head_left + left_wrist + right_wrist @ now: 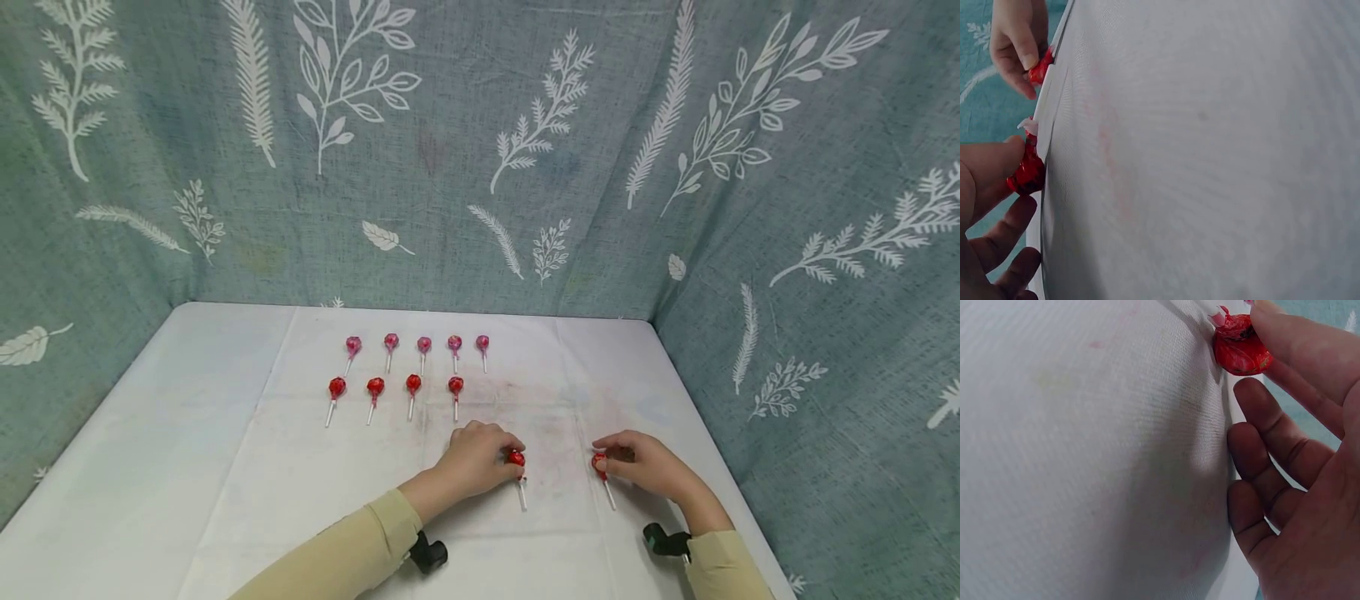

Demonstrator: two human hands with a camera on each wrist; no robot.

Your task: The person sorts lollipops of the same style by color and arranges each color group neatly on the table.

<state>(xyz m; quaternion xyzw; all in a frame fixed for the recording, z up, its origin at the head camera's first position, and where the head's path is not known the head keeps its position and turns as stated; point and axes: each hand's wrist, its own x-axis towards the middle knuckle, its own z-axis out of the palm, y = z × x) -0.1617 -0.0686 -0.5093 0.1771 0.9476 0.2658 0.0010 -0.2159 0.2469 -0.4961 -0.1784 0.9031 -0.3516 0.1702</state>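
Observation:
In the head view my left hand (472, 460) pinches the head of a red-wrapped lollipop (517, 458), its white stick pointing toward me. To the right, my right hand (647, 463) holds a second red lollipop (599, 462) between thumb and finger, stick also toward me. The left wrist view shows the left lollipop's shiny red wrapper (1027, 174) between thumb and fingers, close against the white cloth. Red foil (1242, 353) shows beside the thumb in the right wrist view, with the other fingers bent loosely below it.
Several pink lollipops (424, 343) form a back row on the white-covered table (300, 492). In front of them lies a row of several red lollipops (413, 382), sticks toward me. A grey-green leaf-print curtain (450, 167) encloses the back and sides.

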